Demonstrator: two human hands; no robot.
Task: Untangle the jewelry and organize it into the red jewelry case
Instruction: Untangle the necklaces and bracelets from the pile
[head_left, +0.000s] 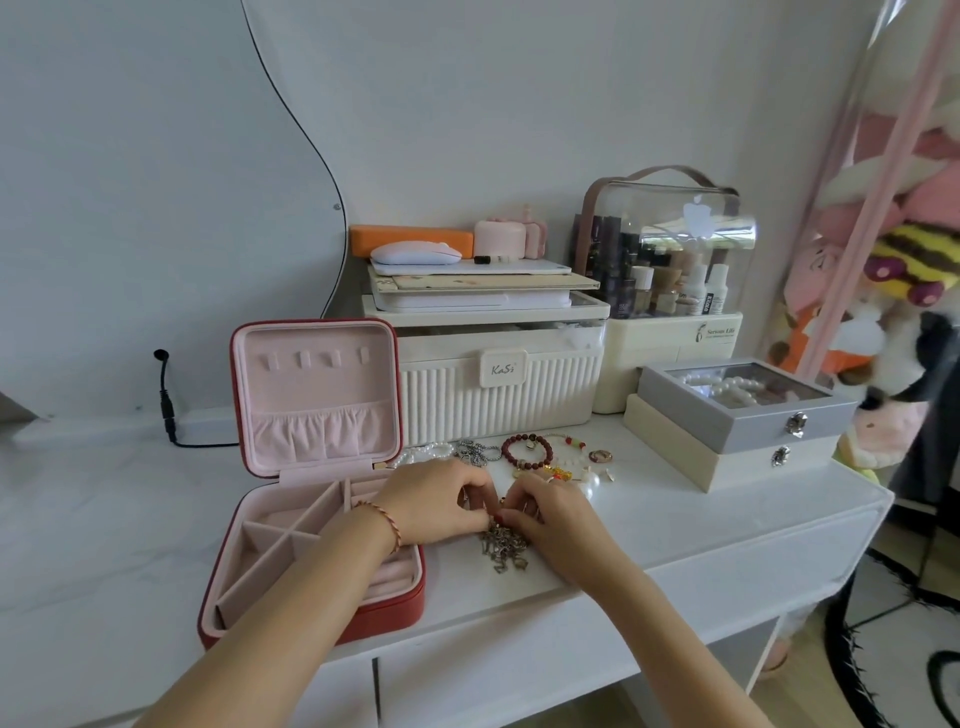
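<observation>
Centrally, white marble-look dressing table (675, 525) spans the frame from left edge to right. Cream ribbed plastic storage box (498, 395) stands at centre, against the wall. Square red jewelry case with pale pink velvet lining (317, 483) sits lower left of centre, lid upright and open, tray compartments showing; the left forearm crosses over its right side. Grey glass-lidded box (743, 410) is stacked on a cream box at right, white pearls visible inside.

Left hand (441, 501), a red-and-gold cord at its wrist, and right hand (550, 512) meet just below centre, fingertips curled inward and pinching a tangled silver-toned metal chain (506, 551); most of the chain lies in a heap on the tabletop directly beneath the hands, just right of the case. Which strand each hand grips: cannot tell.

Behind the hands, in a loose row before the ribbed box: white pearl strand (423, 452), dark red beaded bracelet (527, 451), small round ring (600, 457).
</observation>
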